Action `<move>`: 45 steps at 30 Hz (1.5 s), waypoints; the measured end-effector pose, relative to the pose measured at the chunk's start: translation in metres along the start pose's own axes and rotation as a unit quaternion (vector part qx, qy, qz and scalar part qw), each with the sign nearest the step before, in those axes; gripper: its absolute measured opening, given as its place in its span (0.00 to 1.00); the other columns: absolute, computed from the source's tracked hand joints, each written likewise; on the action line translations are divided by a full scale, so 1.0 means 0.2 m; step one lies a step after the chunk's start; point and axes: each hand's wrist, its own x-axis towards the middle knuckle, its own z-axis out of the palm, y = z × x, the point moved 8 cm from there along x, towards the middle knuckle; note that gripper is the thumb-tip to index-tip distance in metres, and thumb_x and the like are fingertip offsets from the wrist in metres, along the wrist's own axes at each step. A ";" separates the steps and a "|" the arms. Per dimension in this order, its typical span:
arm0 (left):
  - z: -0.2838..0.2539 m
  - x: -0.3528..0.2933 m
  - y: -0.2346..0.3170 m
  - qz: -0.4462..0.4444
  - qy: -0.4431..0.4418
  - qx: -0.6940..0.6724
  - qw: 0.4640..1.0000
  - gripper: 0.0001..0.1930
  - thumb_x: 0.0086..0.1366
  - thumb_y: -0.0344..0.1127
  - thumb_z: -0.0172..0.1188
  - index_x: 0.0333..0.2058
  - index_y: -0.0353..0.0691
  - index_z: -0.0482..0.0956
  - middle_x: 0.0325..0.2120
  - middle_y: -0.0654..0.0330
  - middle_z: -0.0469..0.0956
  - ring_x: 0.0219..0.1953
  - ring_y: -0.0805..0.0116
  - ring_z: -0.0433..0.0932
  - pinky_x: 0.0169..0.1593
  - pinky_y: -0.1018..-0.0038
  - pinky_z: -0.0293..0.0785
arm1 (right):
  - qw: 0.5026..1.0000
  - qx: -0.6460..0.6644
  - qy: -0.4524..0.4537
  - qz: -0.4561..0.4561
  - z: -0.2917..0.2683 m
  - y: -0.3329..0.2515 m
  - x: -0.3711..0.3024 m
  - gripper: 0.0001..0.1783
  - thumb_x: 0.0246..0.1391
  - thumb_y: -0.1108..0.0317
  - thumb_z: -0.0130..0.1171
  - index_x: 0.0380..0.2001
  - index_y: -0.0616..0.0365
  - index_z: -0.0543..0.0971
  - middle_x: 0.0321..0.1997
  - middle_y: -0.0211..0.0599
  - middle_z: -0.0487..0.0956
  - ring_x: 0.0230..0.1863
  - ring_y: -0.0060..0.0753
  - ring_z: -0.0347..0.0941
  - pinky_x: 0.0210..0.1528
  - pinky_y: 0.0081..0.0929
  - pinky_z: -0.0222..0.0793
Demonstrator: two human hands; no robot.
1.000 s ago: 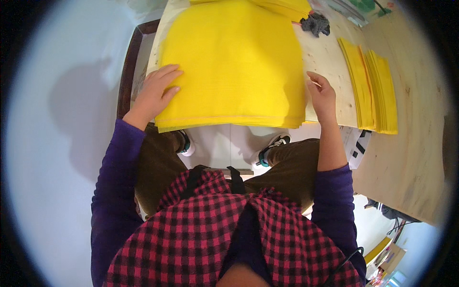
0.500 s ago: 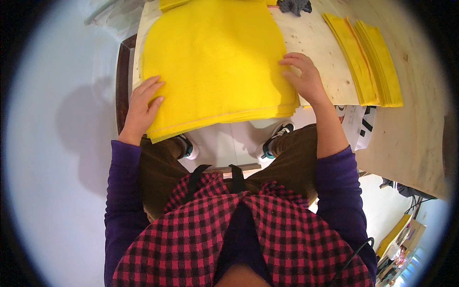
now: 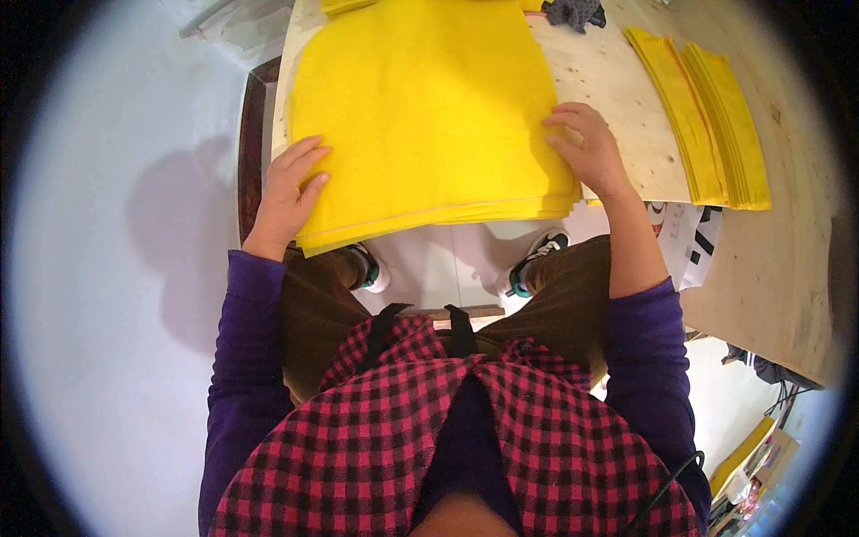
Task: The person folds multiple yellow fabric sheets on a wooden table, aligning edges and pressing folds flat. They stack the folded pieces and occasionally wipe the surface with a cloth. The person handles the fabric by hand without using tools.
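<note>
A stack of thin yellow cloth sheets [image 3: 429, 116] lies on the pale wooden table in front of me. Its near edge, with a pale seam line, overhangs the table's front above my lap. My left hand [image 3: 288, 192] rests at the near left edge of the stack, fingertips on the top sheet and fingers a little apart. At the right edge, my right hand [image 3: 592, 154] is half curled, with thumb and forefinger apart and the fingertips at the cloth's side. Neither hand visibly grips the cloth.
Two folded yellow cloth bundles [image 3: 716, 125] lie to the right on the wooden tabletop [image 3: 617, 98]. A dark grey crumpled cloth [image 3: 574, 12] sits at the far side. Under the table's right part is a white printed bag [image 3: 693, 246]. A wall [image 3: 116, 295] stands close on the left.
The whole view has shifted slightly, so everything appears farther right. Both hands keep nearly the same places at the edges of the yellow stack.
</note>
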 end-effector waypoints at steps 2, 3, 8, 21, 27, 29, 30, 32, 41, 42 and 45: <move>0.00 0.00 0.00 0.000 -0.001 0.002 1.000 0.17 0.58 0.30 0.59 0.48 0.39 0.76 0.53 0.54 0.72 0.56 0.54 0.68 0.59 0.64 0.61 | 1.000 0.004 -0.001 0.004 0.00 0.01 0.00 0.11 0.43 0.73 0.64 0.34 0.55 0.81 0.47 0.39 0.75 0.52 0.44 0.68 0.56 0.35 0.65; 0.00 0.00 -0.01 0.001 0.000 0.004 1.000 0.17 0.58 0.30 0.59 0.48 0.39 0.76 0.53 0.54 0.72 0.57 0.54 0.68 0.59 0.64 0.61 | 1.000 0.009 -0.001 0.008 0.00 0.01 0.00 0.11 0.43 0.73 0.64 0.34 0.56 0.81 0.47 0.40 0.75 0.51 0.44 0.69 0.56 0.35 0.65; 0.00 -0.01 -0.02 -0.001 -0.005 0.015 1.000 0.17 0.58 0.29 0.59 0.48 0.39 0.76 0.53 0.54 0.72 0.57 0.55 0.67 0.60 0.64 0.61 | 1.000 0.003 0.001 -0.005 0.00 0.02 -0.01 0.12 0.42 0.74 0.64 0.34 0.56 0.80 0.46 0.40 0.75 0.51 0.45 0.68 0.56 0.35 0.65; -0.08 0.37 0.45 0.101 -0.031 -0.051 0.993 0.16 0.62 0.29 0.55 0.50 0.40 0.75 0.54 0.54 0.71 0.59 0.56 0.67 0.62 0.66 0.61 | 0.994 0.097 0.046 0.031 -0.09 0.10 -0.02 0.15 0.43 0.72 0.63 0.38 0.56 0.79 0.45 0.41 0.77 0.49 0.43 0.72 0.54 0.31 0.67; 0.25 0.60 0.74 0.184 -0.085 -0.103 0.974 0.19 0.64 0.33 0.54 0.54 0.41 0.72 0.57 0.53 0.69 0.61 0.55 0.64 0.63 0.66 0.58 | 0.975 0.141 0.025 0.168 -0.12 0.22 -0.07 0.17 0.46 0.70 0.64 0.43 0.56 0.80 0.45 0.37 0.78 0.46 0.33 0.73 0.51 0.27 0.69; 0.37 0.61 0.76 0.180 -0.100 -0.117 0.971 0.21 0.64 0.35 0.55 0.56 0.41 0.70 0.58 0.52 0.67 0.62 0.54 0.63 0.64 0.65 0.57 | 0.970 0.162 0.017 0.182 -0.13 0.23 -0.09 0.19 0.45 0.70 0.65 0.44 0.57 0.79 0.45 0.37 0.78 0.46 0.32 0.73 0.51 0.27 0.70; 0.42 0.61 0.76 0.175 -0.101 -0.125 0.971 0.22 0.63 0.37 0.55 0.56 0.41 0.69 0.58 0.51 0.67 0.62 0.53 0.62 0.64 0.64 0.57 | 0.967 0.172 0.012 0.187 -0.13 0.23 -0.10 0.19 0.45 0.70 0.65 0.44 0.57 0.79 0.45 0.37 0.78 0.45 0.32 0.73 0.51 0.27 0.70; 0.50 0.60 0.74 0.166 -0.108 -0.136 0.971 0.23 0.63 0.39 0.56 0.56 0.41 0.69 0.58 0.49 0.66 0.62 0.51 0.61 0.64 0.63 0.57 | 0.961 0.187 -0.003 0.202 -0.12 0.23 -0.13 0.21 0.44 0.70 0.66 0.46 0.57 0.78 0.46 0.38 0.77 0.47 0.33 0.72 0.52 0.28 0.69; 0.60 0.55 0.70 0.164 -0.126 -0.089 0.974 0.28 0.62 0.46 0.56 0.58 0.40 0.66 0.60 0.50 0.64 0.64 0.51 0.59 0.66 0.62 0.53 | 0.971 0.170 -0.077 0.150 -0.04 0.21 -0.15 0.35 0.35 0.71 0.71 0.53 0.60 0.73 0.52 0.44 0.74 0.54 0.40 0.69 0.58 0.31 0.65; 0.60 0.56 0.70 0.164 -0.124 -0.089 0.975 0.29 0.61 0.47 0.57 0.57 0.39 0.67 0.60 0.49 0.64 0.64 0.50 0.59 0.66 0.61 0.53 | 0.971 0.177 -0.075 0.140 -0.04 0.21 -0.15 0.37 0.34 0.71 0.71 0.53 0.60 0.72 0.52 0.44 0.74 0.54 0.40 0.69 0.58 0.31 0.64; 0.60 0.56 0.71 0.166 -0.134 -0.081 0.974 0.32 0.59 0.51 0.58 0.58 0.40 0.66 0.60 0.50 0.63 0.64 0.50 0.58 0.66 0.61 0.52 | 0.968 0.202 -0.094 0.117 -0.02 0.23 -0.14 0.41 0.32 0.70 0.73 0.55 0.61 0.71 0.53 0.46 0.74 0.55 0.42 0.69 0.59 0.32 0.63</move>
